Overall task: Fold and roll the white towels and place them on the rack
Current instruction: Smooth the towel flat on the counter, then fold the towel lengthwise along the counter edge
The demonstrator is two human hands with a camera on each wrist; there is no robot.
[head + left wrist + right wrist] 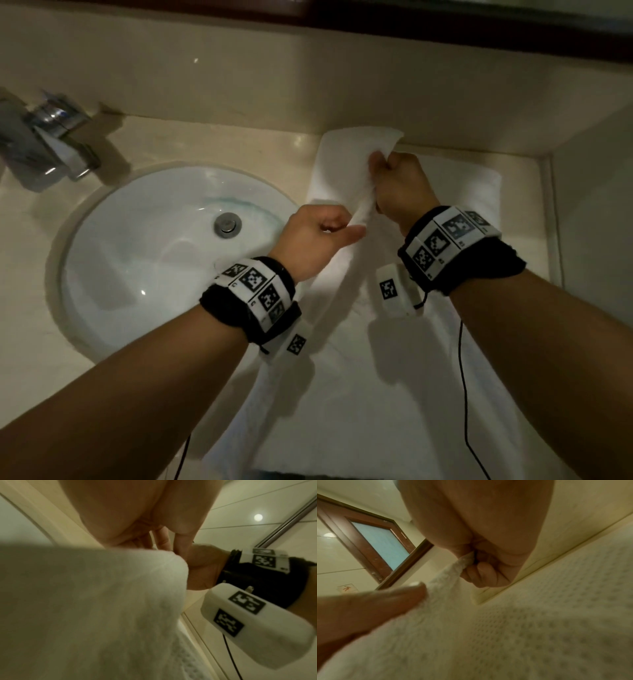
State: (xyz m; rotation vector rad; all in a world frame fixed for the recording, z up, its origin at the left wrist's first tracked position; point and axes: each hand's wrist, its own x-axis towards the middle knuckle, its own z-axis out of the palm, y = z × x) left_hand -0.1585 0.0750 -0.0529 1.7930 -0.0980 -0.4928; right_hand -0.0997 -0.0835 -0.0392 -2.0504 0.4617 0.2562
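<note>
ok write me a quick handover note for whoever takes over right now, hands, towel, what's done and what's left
Left hand: pinches the near end of a raised ridge of the towel.
Right hand: grips the same ridge farther back.
Towel: spread on the counter right of the sink, near left edge over the sink rim, far corner turned up.
Done: towel laid out, a lengthwise fold apparently begun.
Left: finish the fold, roll it, place it on the rack, which is not in view. No other towels seen.
</note>
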